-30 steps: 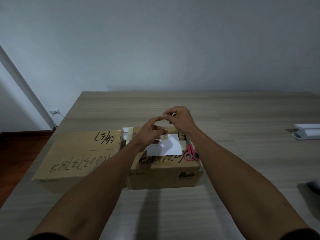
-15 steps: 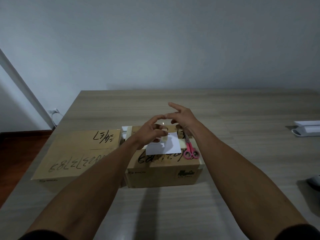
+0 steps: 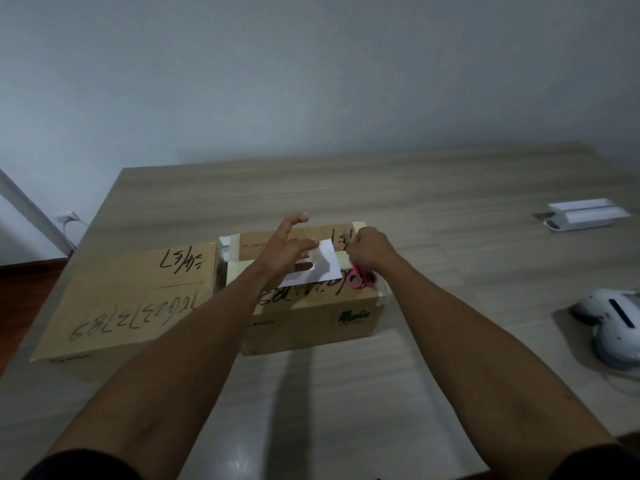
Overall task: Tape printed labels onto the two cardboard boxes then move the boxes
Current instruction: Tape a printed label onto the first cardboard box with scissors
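wooden table (image 3: 433, 209): left hand (image 3: 287, 249) over label (image 3: 320, 268) on box (image 3: 311, 310).

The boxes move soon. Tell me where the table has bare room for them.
Bare wood lies behind the two boxes up to the table's far edge, and between the right box and the white devices at right. The near strip before the boxes is free under the arms. It is crowded atop the right box: label, pink scissors, both hands.
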Motion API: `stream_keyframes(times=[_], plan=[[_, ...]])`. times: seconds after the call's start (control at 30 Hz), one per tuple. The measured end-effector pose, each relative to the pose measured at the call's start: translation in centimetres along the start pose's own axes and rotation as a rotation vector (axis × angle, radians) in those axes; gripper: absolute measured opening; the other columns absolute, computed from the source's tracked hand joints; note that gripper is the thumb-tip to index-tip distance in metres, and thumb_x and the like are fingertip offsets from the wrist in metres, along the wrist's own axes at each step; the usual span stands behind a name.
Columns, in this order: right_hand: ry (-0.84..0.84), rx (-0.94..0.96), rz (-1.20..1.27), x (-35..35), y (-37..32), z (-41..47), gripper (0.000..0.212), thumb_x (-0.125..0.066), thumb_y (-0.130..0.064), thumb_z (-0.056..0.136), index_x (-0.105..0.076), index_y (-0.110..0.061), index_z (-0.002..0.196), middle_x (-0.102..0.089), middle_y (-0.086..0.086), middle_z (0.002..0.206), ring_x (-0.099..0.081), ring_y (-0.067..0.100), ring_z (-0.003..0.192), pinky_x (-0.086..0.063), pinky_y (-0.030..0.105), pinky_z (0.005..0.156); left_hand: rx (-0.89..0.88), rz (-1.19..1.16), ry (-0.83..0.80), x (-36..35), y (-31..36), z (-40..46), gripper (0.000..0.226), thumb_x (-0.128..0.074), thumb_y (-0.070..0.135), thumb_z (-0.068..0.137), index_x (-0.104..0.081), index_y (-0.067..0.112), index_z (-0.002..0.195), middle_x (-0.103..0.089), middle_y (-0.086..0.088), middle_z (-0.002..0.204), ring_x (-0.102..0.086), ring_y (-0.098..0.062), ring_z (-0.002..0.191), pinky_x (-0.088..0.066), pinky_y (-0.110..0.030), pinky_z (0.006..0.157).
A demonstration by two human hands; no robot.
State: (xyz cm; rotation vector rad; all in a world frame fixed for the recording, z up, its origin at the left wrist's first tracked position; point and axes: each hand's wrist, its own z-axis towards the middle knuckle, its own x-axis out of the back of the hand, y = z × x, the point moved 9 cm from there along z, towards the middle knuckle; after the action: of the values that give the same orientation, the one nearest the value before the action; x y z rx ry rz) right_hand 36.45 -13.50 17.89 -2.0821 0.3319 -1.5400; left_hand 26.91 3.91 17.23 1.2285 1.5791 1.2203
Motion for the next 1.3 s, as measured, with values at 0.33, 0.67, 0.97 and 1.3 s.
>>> stream_keyframes(times=[0.33, 0.67, 0.97, 1.3], plan=[[-0.071, -0.148, -0.076, -0.6, 3.1, -3.8, 0.031, -0.083, -0.021, 0.074, -0.052, -0.013, 0.074, -0.059, 0.007, 0.083, -0.058, 0.019, 0.069, -0.053, 0.033, 0.062, -0.045, 0.11, -0.035, -1.5, 0.0, -0.6, 0.052, -0.069, 0.01, 0.096, -0.052, 0.046, 0.129, -0.064, -0.021, 0.112, -0.062, -0.029, 0.098, -0.058, -0.042, 0.086], [0.044, -0.176, -0.181, -0.2, 2.4, -4.8, 0.04, -0.085, -0.031, 0.077, -0.05, -0.014, 0.086, -0.058, 0.008, 0.099, -0.063, 0.029, 0.092, -0.05, 0.034, 0.07, -0.128, 0.17, -0.009, -1.3, 0.1, -1.0, 0.049, -0.057, 0.004, 0.102, -0.051, 0.046, 0.127, -0.04, -0.005, 0.072, -0.033, -0.024, 0.067, -0.032, -0.034, 0.059], [0.099, -0.106, -0.169, 1.2, 1.8, -3.1, 0.031, -0.081, -0.021, 0.079, -0.057, -0.009, 0.095, -0.065, 0.014, 0.11, -0.064, 0.03, 0.094, -0.05, 0.033, 0.073, -0.072, 0.165, -0.038, 0.0, 1.6, -1.5, 0.051, -0.064, 0.014, 0.101, -0.045, 0.045, 0.137, -0.058, -0.004, 0.084, -0.057, -0.02, 0.083, -0.049, -0.037, 0.08], [-0.361, -0.008, 0.091, 3.4, 1.4, -1.8, 0.071, -0.092, -0.06, 0.056, -0.077, -0.005, 0.099, -0.067, 0.009, 0.115, -0.061, 0.022, 0.105, -0.053, 0.04, 0.085, 0.008, 0.15, -0.072, 2.1, 2.8, -0.7, 0.06, -0.07, 0.004, 0.094, -0.046, 0.04, 0.135, -0.068, -0.01, 0.109, -0.064, -0.026, 0.1, -0.055, -0.047, 0.092]])
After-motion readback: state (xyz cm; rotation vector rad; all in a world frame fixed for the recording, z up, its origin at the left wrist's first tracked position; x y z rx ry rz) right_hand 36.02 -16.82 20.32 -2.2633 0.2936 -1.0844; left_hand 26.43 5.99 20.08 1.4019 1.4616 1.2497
